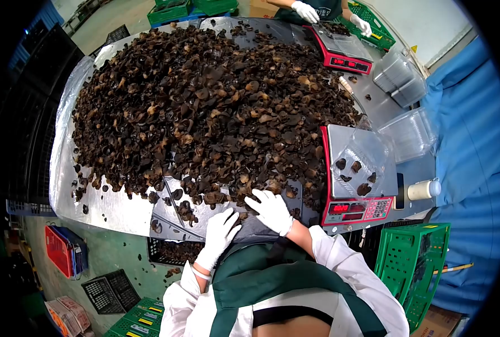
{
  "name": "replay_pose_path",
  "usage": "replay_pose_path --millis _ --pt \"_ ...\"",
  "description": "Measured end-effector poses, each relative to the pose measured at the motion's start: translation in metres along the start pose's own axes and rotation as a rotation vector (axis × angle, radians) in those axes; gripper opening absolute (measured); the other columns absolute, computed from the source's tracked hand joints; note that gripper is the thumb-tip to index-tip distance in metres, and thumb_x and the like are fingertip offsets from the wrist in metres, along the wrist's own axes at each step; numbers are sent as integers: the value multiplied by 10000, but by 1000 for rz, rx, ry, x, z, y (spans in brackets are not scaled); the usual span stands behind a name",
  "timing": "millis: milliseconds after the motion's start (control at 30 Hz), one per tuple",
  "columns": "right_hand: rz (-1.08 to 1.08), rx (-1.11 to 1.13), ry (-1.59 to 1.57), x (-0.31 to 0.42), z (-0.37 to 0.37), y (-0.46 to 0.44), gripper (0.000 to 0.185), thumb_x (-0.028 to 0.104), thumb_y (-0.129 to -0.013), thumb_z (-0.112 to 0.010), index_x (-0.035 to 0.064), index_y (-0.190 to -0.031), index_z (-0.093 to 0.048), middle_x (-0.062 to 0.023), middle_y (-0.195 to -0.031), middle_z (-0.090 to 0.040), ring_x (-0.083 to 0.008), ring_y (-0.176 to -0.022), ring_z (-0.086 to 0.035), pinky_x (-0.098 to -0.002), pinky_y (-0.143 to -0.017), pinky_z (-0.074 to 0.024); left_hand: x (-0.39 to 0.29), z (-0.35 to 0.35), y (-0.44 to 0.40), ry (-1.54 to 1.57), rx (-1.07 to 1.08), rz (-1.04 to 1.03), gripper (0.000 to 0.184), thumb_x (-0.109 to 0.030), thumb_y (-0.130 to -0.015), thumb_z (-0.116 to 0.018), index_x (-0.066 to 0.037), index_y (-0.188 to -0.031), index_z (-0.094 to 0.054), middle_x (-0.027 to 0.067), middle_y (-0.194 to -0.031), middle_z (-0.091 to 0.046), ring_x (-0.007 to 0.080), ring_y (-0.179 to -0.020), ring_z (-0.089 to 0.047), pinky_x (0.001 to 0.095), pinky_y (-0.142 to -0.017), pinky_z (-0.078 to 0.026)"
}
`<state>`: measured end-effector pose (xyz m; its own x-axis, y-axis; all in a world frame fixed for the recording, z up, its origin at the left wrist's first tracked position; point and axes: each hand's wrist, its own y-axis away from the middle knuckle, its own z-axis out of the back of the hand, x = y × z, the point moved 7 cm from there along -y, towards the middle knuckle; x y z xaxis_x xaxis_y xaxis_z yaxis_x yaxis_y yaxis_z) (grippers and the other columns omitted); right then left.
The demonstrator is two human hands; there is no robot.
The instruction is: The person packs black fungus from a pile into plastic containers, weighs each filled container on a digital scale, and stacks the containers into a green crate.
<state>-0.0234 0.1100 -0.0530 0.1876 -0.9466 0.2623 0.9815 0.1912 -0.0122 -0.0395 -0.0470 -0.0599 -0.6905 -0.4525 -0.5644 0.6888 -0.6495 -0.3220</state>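
Observation:
A big heap of dark brown dried wood ear mushrooms (pixel 216 112) covers most of the metal table. My left hand (pixel 220 235), in a white glove, is at the table's near edge with its fingers stretched out and nothing visible in them. To its right, my gloved right hand (pixel 269 212) lies with fingers spread against the near edge of the heap. A few loose pieces lie close to both hands. Right of the heap, a red digital scale (pixel 355 209) carries a clear plastic tray (pixel 362 154) with several mushroom pieces in it.
Stacked clear trays (pixel 408 135), a white-lidded bottle (pixel 424 190) and a dark phone-like slab (pixel 399 191) sit by the scale. Across the table a co-worker's gloved hands (pixel 306 11) are at a second red scale (pixel 346 63). Green crates (pixel 413 269) stand lower right.

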Motion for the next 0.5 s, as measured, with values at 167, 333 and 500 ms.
replay_pose_path --millis 167,333,500 --pt "-72 -268 -394 -34 13 -4 397 88 -725 -644 130 -1117 -594 -64 -1125 -570 -270 -974 -587 -359 -792 -508 17 3 -8 153 -114 185 303 -165 -768 -728 -49 -1036 -649 129 -1106 -619 306 -1023 -576 383 -888 -467" --pt "-414 -137 -1343 -72 -5 -4 274 35 -808 -600 22 -1081 -576 -77 -1054 -621 -197 -962 -594 -308 -842 -468 30 13 -12 771 -202 722 182 -111 -865 -628 -34 -1029 -636 62 -993 -638 185 -908 -608 305 -835 -472" --pt "-820 -173 -2073 -62 10 15 314 129 -911 -529 77 -1221 -532 -80 -1261 -583 -218 -1109 -566 -340 -808 -499 17 -27 -23 1976 -233 905 384 -343 -964 -483 -62 -1222 -535 117 -1198 -601 266 -1032 -592 414 -875 -492"
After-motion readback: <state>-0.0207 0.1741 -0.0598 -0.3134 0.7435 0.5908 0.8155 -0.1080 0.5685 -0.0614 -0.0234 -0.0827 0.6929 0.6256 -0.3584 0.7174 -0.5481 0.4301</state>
